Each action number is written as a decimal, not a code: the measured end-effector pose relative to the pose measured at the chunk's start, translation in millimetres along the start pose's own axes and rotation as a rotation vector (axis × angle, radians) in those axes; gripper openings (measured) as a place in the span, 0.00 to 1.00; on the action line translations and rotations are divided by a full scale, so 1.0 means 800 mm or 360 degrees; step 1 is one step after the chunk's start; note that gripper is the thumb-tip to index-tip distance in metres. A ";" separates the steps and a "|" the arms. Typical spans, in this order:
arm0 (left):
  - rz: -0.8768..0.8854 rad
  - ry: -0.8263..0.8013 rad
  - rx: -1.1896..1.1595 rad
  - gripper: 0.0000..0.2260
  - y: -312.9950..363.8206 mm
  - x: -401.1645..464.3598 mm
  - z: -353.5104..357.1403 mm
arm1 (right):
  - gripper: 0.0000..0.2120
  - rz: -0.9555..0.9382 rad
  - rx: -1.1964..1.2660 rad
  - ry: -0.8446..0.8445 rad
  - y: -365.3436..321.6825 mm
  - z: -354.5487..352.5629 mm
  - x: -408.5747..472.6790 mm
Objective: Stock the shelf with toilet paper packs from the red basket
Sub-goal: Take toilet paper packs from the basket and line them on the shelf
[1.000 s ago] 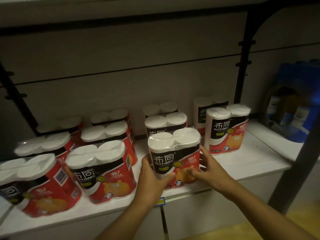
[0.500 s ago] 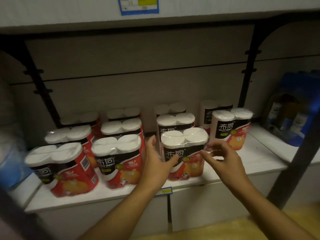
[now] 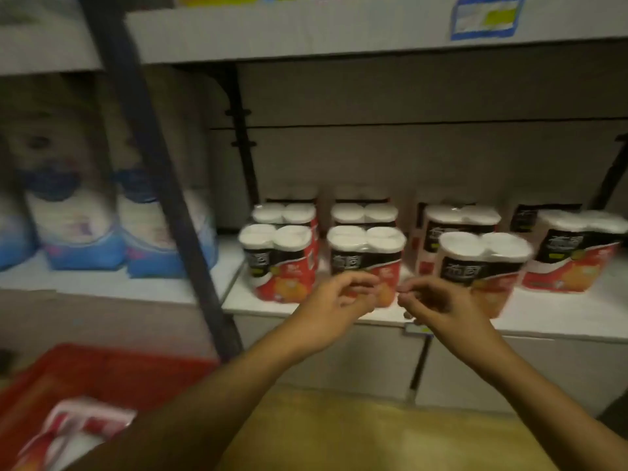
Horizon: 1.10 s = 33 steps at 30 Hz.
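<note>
Several red, black and white toilet paper packs stand in rows on the white shelf [image 3: 543,316]. One pack [image 3: 482,263] stands nearest the front edge, right of centre. My left hand [image 3: 334,302] and my right hand [image 3: 438,302] hover close together in front of the shelf, fingers loosely curled, holding nothing and clear of the packs. The red basket [image 3: 102,372] sits at the lower left with at least one more pack [image 3: 78,433] inside it. The view is blurred by motion.
A dark upright post [image 3: 163,198] separates this bay from the left bay, where white and blue packages [image 3: 85,229] stand. An upper shelf edge carries a blue price label [image 3: 486,17]. Yellowish floor [image 3: 390,433] lies below.
Both hands have let go of the front pack and drawn back from the shelf. The view has swung left and down, bringing the red basket and the left bay into sight.
</note>
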<state>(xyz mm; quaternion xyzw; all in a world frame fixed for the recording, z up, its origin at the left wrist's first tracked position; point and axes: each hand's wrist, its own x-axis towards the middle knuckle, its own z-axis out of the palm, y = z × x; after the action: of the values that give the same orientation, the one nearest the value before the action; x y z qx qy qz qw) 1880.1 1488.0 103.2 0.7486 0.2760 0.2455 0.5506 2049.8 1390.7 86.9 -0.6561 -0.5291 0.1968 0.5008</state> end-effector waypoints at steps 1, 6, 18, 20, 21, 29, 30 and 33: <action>-0.0013 0.0045 0.0030 0.09 -0.003 -0.017 -0.030 | 0.03 -0.0024 0.0059 -0.0071 -0.016 0.032 0.005; -0.0101 0.0346 0.0153 0.09 -0.038 -0.104 -0.183 | 0.06 -0.0162 0.0243 -0.0420 -0.078 0.212 0.023; -0.0654 0.0702 0.0539 0.08 -0.294 -0.286 -0.405 | 0.10 -0.0067 0.0113 -0.1074 -0.054 0.563 0.020; -0.0867 0.0593 0.0582 0.08 -0.348 -0.291 -0.395 | 0.13 -0.0110 -0.0057 -0.1173 -0.026 0.598 0.015; -0.0956 0.0556 0.0598 0.10 -0.373 -0.292 -0.389 | 0.12 -0.0116 -0.0132 -0.1222 -0.011 0.612 0.012; -0.1054 0.0302 0.0785 0.27 -0.491 -0.267 -0.359 | 0.19 -0.0188 -0.0694 -0.1581 0.075 0.690 0.017; -0.1032 0.0278 0.0843 0.30 -0.501 -0.261 -0.355 | 0.22 -0.0182 -0.0743 -0.1635 0.081 0.696 0.018; -0.1071 0.0243 0.1046 0.36 -0.519 -0.244 -0.345 | 0.26 -0.0087 -0.0728 -0.1700 0.094 0.706 0.017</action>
<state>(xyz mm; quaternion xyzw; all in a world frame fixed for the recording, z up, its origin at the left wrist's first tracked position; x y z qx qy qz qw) 1493.2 1644.8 -232.2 0.7320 0.6058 0.0076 0.3118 1647.3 1661.1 -212.0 -0.5433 -0.7543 0.3682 0.0149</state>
